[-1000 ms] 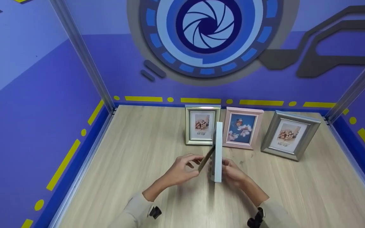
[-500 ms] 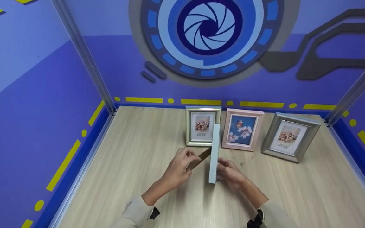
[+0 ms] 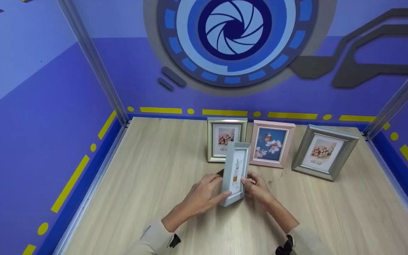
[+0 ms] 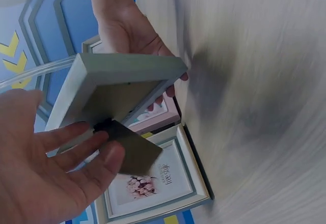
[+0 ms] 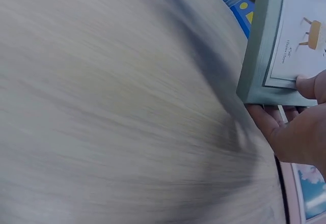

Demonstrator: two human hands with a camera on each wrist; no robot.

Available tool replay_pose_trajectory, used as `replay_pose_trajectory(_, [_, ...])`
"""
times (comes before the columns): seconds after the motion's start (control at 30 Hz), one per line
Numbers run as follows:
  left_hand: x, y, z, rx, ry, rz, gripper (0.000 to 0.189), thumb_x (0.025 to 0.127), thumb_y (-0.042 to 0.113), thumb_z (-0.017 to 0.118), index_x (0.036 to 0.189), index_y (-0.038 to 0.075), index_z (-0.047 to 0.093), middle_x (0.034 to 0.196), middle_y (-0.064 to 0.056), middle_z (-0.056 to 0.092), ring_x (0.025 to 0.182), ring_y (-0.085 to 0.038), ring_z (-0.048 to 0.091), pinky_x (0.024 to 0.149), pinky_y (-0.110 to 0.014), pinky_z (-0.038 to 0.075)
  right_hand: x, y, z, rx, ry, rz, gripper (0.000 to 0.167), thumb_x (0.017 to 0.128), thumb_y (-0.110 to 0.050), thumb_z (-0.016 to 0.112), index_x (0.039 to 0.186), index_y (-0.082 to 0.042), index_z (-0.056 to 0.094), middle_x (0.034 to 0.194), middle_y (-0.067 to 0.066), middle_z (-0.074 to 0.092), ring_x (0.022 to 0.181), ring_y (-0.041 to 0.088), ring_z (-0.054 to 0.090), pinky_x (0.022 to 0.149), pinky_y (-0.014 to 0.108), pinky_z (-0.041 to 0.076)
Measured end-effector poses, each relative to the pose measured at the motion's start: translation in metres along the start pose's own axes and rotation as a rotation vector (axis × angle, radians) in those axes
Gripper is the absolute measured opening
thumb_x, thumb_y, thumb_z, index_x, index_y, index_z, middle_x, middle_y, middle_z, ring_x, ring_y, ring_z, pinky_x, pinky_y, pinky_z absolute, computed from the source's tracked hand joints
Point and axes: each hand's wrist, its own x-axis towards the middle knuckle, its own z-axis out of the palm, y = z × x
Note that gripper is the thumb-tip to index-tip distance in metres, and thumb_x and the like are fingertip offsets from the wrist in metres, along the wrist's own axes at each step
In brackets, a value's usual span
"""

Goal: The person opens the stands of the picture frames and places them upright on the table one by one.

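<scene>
A pale grey-green picture frame (image 3: 228, 166) is held upright and turned at an angle over the table, its print of a plant and a small stool facing right. My left hand (image 3: 200, 193) holds its left edge, thumb at the front and fingers behind. In the left wrist view those fingers are spread beside the dark back stand (image 4: 133, 155), which juts out from the frame's back. On the other edge, my right hand (image 3: 259, 189) grips the frame, its thumb (image 5: 307, 87) pressing the front and its fingers lying behind.
Behind stand a champagne-gold frame (image 3: 209, 141), a pink frame (image 3: 288, 145) and a silver-grey frame (image 3: 302, 147). A blue-purple wall (image 3: 119, 71) rises at the wooden table's (image 3: 147, 159) back edge. Metal posts (image 3: 94, 63) mark the corners.
The frame has turned from edge-on, so its front now shows. My left hand has gone from pinching the swung-out stand to the frame's left edge; the right thumb has come onto the front.
</scene>
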Motion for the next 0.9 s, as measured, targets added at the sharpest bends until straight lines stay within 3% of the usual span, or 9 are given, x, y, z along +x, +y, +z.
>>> replay_pose_trajectory(0.1, [0.0,-0.005,0.004,-0.036,-0.005,-0.019,0.059,0.096,0.049,0.067,0.138,0.008,0.059,0.14,-0.012,0.059,0.129,-0.026,0.058,0.103,-0.045,0.053,0.001,-0.003,0.005,-0.038,0.068,-0.034,0.038,0.102,-0.011,0.06,0.137,0.002,0.055,0.119,0.014,0.06,0.1,0.019,0.064,0.082,0.036,0.059])
replay_pose_trajectory(0.23, [-0.002,-0.015,0.01,-0.092,0.035,-0.012,0.056,0.094,0.034,0.074,0.138,0.005,0.057,0.141,-0.014,0.056,0.129,-0.027,0.058,0.105,-0.044,0.053,0.002,-0.004,0.011,-0.076,0.143,-0.066,0.036,0.1,-0.009,0.062,0.134,0.003,0.058,0.119,0.017,0.06,0.099,0.021,0.064,0.08,0.035,0.059])
replay_pose_trajectory(0.4, [-0.005,-0.027,0.015,-0.151,0.034,-0.047,0.054,0.098,0.025,0.07,0.142,0.001,0.051,0.146,-0.018,0.051,0.134,-0.031,0.055,0.109,-0.046,0.049,0.003,-0.005,0.019,-0.116,0.182,-0.111,0.037,0.1,-0.008,0.063,0.135,0.004,0.058,0.122,0.021,0.06,0.101,0.025,0.064,0.081,0.037,0.061])
replay_pose_trajectory(0.53, [-0.009,-0.038,0.014,-0.221,0.004,-0.086,0.053,0.102,0.024,0.063,0.146,0.0,0.044,0.147,-0.02,0.05,0.137,-0.034,0.052,0.112,-0.049,0.046,0.005,-0.006,0.026,-0.192,0.21,-0.201,0.037,0.099,-0.007,0.064,0.133,0.007,0.058,0.122,0.025,0.063,0.102,0.03,0.067,0.079,0.03,0.059])
replay_pose_trajectory(0.7, [-0.015,-0.058,0.01,-0.352,-0.014,-0.134,0.051,0.104,0.023,0.06,0.146,0.0,0.043,0.133,-0.021,0.064,0.12,-0.033,0.065,0.099,-0.044,0.056,0.006,-0.007,0.037,-0.271,0.217,-0.304,0.039,0.098,-0.004,0.063,0.133,0.011,0.056,0.122,0.029,0.064,0.105,0.036,0.068,0.081,0.027,0.058])
replay_pose_trajectory(0.8, [-0.019,-0.073,0.008,-0.422,0.046,-0.161,0.048,0.102,0.02,0.062,0.143,-0.002,0.049,0.123,-0.023,0.071,0.107,-0.032,0.071,0.088,-0.039,0.06,0.009,-0.008,0.047,-0.277,0.192,-0.37,0.039,0.097,0.001,0.062,0.134,0.012,0.055,0.123,0.03,0.063,0.108,0.04,0.067,0.087,0.034,0.059])
replay_pose_trajectory(0.9, [-0.024,-0.089,0.007,-0.474,0.138,-0.202,0.048,0.099,0.017,0.065,0.14,-0.006,0.053,0.124,-0.025,0.07,0.107,-0.035,0.072,0.089,-0.038,0.06,0.014,-0.01,0.06,-0.271,0.156,-0.423,0.04,0.096,0.005,0.059,0.134,0.015,0.053,0.125,0.033,0.061,0.11,0.045,0.066,0.088,0.042,0.06])
